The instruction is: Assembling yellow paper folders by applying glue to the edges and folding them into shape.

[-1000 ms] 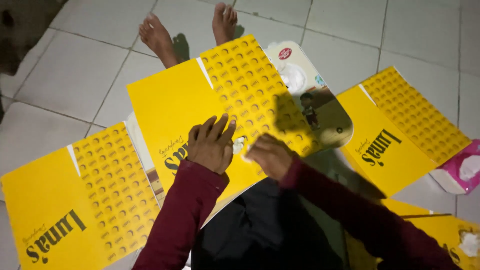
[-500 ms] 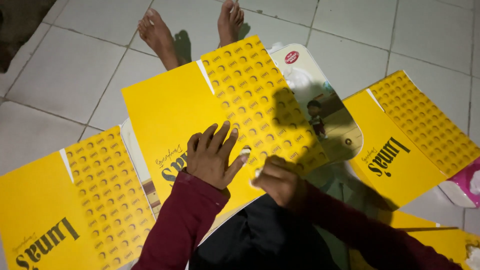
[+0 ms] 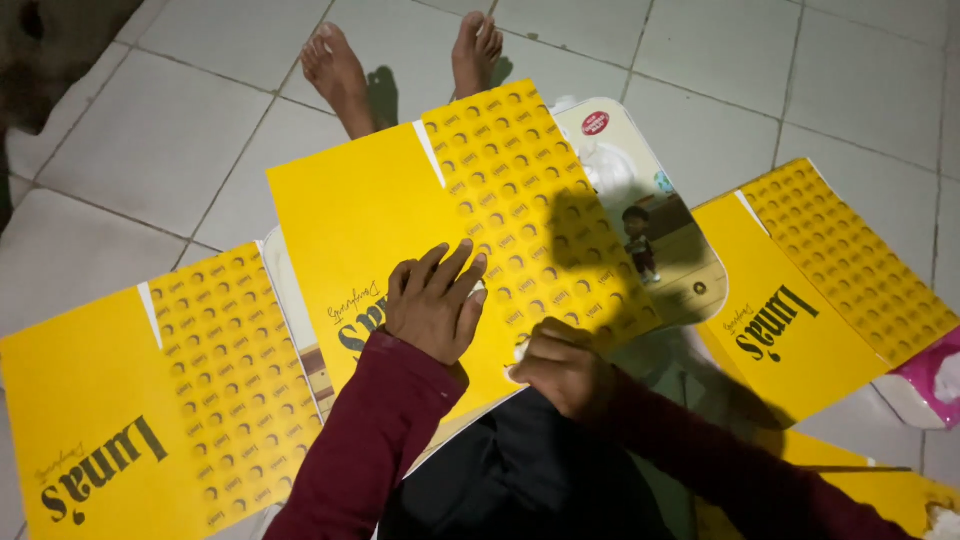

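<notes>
The left hand (image 3: pixel 435 305) lies flat, fingers spread, pressing on the flat yellow printed cardboard sheet (image 3: pixel 400 215) that rests on the white tiled floor (image 3: pixel 150 130) straight ahead of it. Just to its right, the right hand (image 3: pixel 560 368) is curled closed at the sheet's near edge; it seems to pinch that edge, though shadow hides the fingertips. Further yellow cardboard sheets lie to the left (image 3: pixel 130 400) and right (image 3: pixel 810 290) of the hands. Two bare feet (image 3: pixel 345 75) rest beyond the sheet.
</notes>
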